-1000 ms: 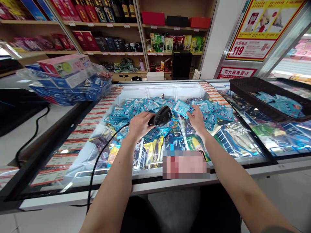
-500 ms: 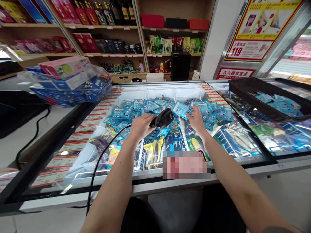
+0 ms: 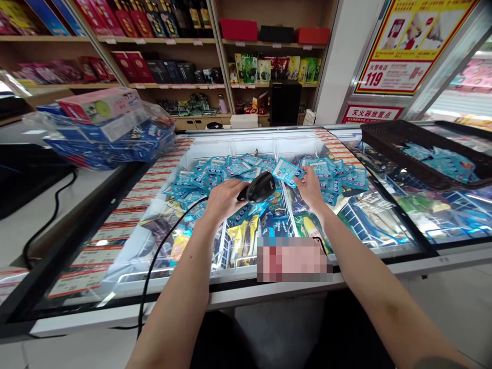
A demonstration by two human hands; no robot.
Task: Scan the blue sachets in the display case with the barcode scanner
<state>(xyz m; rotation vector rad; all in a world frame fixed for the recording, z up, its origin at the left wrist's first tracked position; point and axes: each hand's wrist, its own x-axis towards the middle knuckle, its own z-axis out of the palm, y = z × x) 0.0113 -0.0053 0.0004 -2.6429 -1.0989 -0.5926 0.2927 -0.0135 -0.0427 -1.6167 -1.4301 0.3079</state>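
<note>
Your left hand (image 3: 225, 199) is wrapped around the grip of a black corded barcode scanner (image 3: 258, 187), its head aimed at the light blue packet (image 3: 286, 170) that your right hand (image 3: 310, 190) pinches by its lower edge and holds up, tilted, just beside the scanner's nose. Both hands hover over the open chest freezer (image 3: 246, 139), above a heap of matching blue packets (image 3: 215, 173) at the back compartments. A black basket (image 3: 388, 134) with a few more packets rests on the glass lid to your right, well apart from your hands.
</note>
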